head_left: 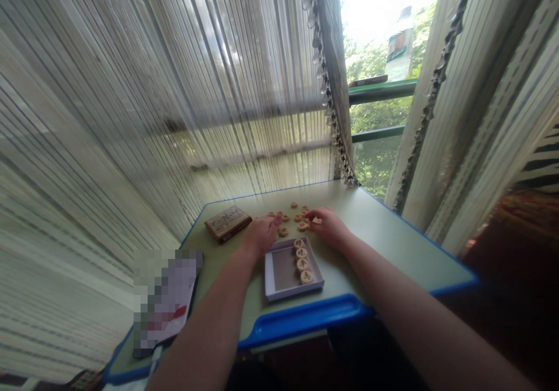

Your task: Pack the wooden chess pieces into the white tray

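Note:
Round wooden Chinese chess pieces (285,218) lie scattered on the pale table between my two hands. My left hand (262,234) rests at the left side of this group, its fingers loosely apart and partly hidden behind the hand, close to a few pieces. On the other side, the curved fingers of my right hand (325,223) close around a piece at the group's right edge. Nearer to me sits a shallow white box (283,269). Several pieces with dark characters (303,265) form a column along its right wall; its left part shows a bare bottom.
A brown patterned box lid (227,223) lies at the table's back left. A pixelated flat device (170,306) with a cable is at the left edge. The table (393,245) has a blue rim and a blue front ledge (310,318). String curtains (174,88) hang behind.

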### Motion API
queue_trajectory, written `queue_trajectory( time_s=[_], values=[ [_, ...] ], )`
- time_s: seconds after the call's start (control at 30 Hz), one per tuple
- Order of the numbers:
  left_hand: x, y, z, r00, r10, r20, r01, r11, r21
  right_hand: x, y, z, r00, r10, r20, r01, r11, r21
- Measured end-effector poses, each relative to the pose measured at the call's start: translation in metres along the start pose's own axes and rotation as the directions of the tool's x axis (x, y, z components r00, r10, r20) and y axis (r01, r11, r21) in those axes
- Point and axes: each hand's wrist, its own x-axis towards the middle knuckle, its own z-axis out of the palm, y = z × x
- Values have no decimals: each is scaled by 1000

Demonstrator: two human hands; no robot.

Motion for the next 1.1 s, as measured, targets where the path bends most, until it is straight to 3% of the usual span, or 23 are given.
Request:
queue_trajectory(
  time_s=[0.13, 0.37, 0.7, 0.97, 1.1],
  values=[
    [0, -1, 1, 1000, 16, -5, -16, 1000, 11, -2, 3, -5, 999, 28, 26, -25, 990, -137],
    [1, -1, -3, 999, 44, 4, -44, 997, 59, -5, -2, 0, 995, -60, 79, 75, 977, -199],
    [9, -25, 2, 968, 195, 160, -223, 957, 186, -5, -2, 0, 997, -40, 65, 53, 975, -214],
    [7, -19, 0, 994, 101, 49, -110, 965, 238, -7, -3, -7, 990, -17, 136, 50, 970, -236],
    [8, -19, 1, 991, 103, 88, -121, 963, 240, -7, -1, -2, 994, -47, 99, 69, 970, -234]
  ],
)
